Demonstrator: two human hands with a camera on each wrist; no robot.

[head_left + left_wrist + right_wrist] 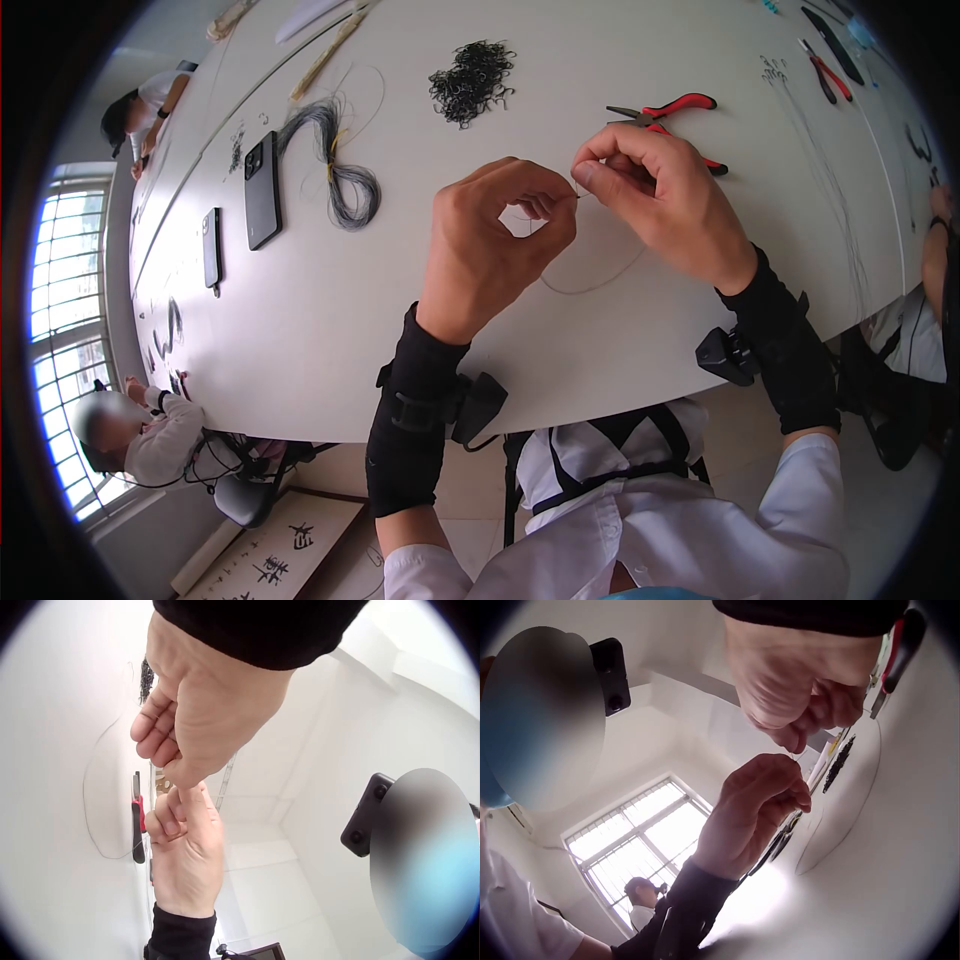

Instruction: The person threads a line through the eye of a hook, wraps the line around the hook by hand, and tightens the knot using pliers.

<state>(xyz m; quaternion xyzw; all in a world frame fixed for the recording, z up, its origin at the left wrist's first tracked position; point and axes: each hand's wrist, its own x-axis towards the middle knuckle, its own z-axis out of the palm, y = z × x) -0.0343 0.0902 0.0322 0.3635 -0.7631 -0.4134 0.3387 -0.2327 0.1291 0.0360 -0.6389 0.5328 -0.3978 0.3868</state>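
Observation:
Both hands meet over the white table in the head view. My left hand [490,240] pinches a tiny dark hook [578,197] between thumb and index finger, mostly hidden by the fingertips. Close beside it, my right hand [675,205] pinches a thin fishing line [590,292] with thumb and forefinger. The line sags in a wide loop below the hands; the left wrist view shows its curve [85,784] over the tabletop. Behind the right hand lie red-and-black pliers [685,103], partly covered by it. A heap of small black hooks [472,82] lies farther back.
A tied bundle of grey line [352,200] lies left, beside a dark phone [263,190] and a second phone [211,247]. Lines with hooks [815,150] stretch along the right side, near another pair of pliers [822,75]. Other people sit around the table.

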